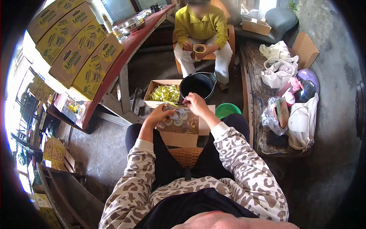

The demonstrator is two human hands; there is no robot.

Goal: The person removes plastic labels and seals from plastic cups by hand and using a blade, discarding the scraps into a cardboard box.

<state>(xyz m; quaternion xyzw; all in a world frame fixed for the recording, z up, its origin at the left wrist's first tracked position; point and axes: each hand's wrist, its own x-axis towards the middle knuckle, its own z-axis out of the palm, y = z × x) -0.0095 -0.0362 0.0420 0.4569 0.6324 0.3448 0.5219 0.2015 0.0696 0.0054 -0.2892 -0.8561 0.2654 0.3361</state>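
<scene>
My left hand is closed around a clear plastic container above an open cardboard box. More clear plastic containers lie in that box. Just in front of the black bucket, my right hand has its fingertips pinched together. Whatever is between those fingertips is too small to make out. Beyond my hands, a second cardboard box holds a heap of yellow and white strips.
A green basin sits right of the box. Opposite me, a seated person in a yellow top holds a round container. Lemon-printed cartons are stacked on the red table at left. Bags and a purple helmet lie on the right bench.
</scene>
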